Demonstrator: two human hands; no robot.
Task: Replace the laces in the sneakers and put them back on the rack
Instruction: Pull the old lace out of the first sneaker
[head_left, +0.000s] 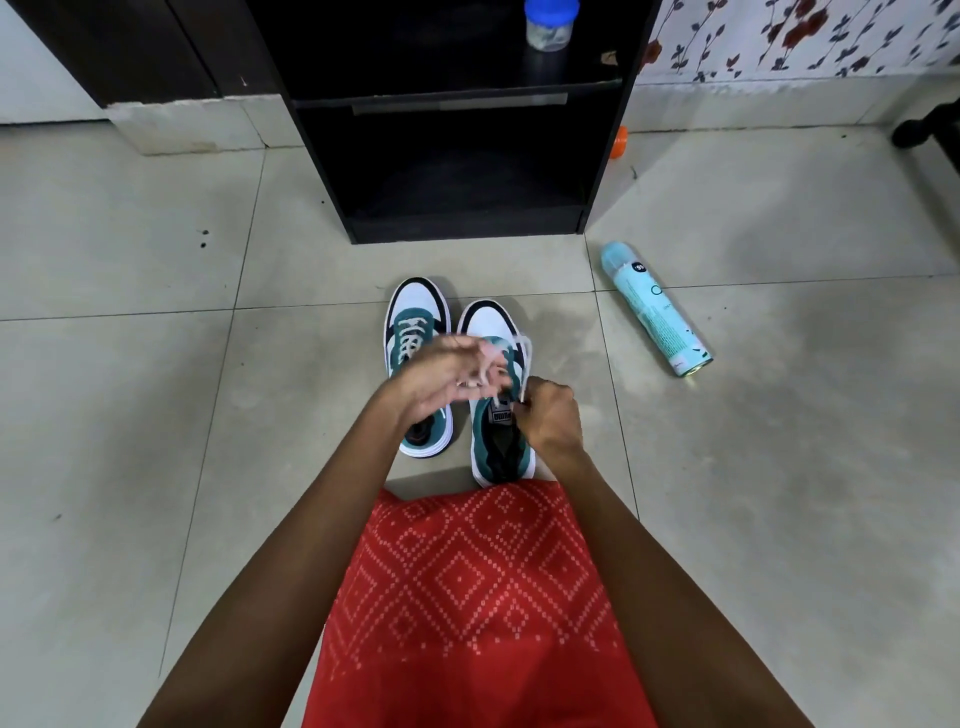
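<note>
Two sneakers (416, 312) short of rack (332, 171); right fingers (523, 411) pinch lace (525, 345); left fingers (464, 362) blurred, grip unclear.

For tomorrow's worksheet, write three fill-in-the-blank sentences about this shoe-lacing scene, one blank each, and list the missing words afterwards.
1. The left hand and the right hand hold a white lace over the sneaker on the person's ___.
2. The spray can lies on its ___ on the floor.
3. The jar in the black rack has a ___ lid.

Missing words: right, side, blue.
</note>
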